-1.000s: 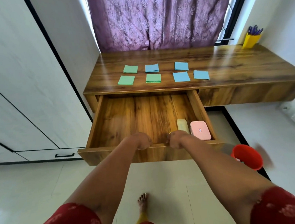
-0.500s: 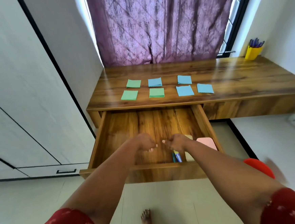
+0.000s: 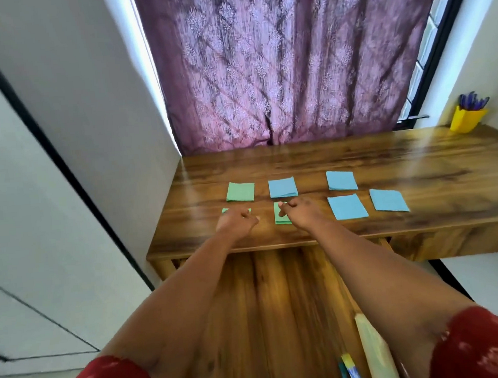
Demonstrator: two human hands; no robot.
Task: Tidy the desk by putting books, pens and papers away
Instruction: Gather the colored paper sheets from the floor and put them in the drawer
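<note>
Both hands were out over the front row of folded papers. The left hand [image 3: 236, 223] had its fingers curled above the front-left green paper [image 3: 225, 211], covering most of it; whether it pinched the sheet or merely hovered I could not tell. The right hand [image 3: 302, 213] was curled too, its fingertips at the top edge of the second green paper [image 3: 281, 219], and there again the grip was not clear.

Behind them lay another green paper [image 3: 240, 192] and a blue paper [image 3: 282, 187], with a second blue one [image 3: 341, 180] further right. Two more blue papers [image 3: 347, 207] and [image 3: 388, 200] sat in the front row to the right of the hands, all apart from each other on the wooden desk [image 3: 418, 160].

Under the forearms the open drawer [image 3: 269, 306] held a cream case [image 3: 377, 354] and some pens [image 3: 350, 371] near its front right. A yellow pen holder [image 3: 467, 119] with purple pens stood at the desk's far right corner, beside the purple curtain [image 3: 276, 61].
</note>
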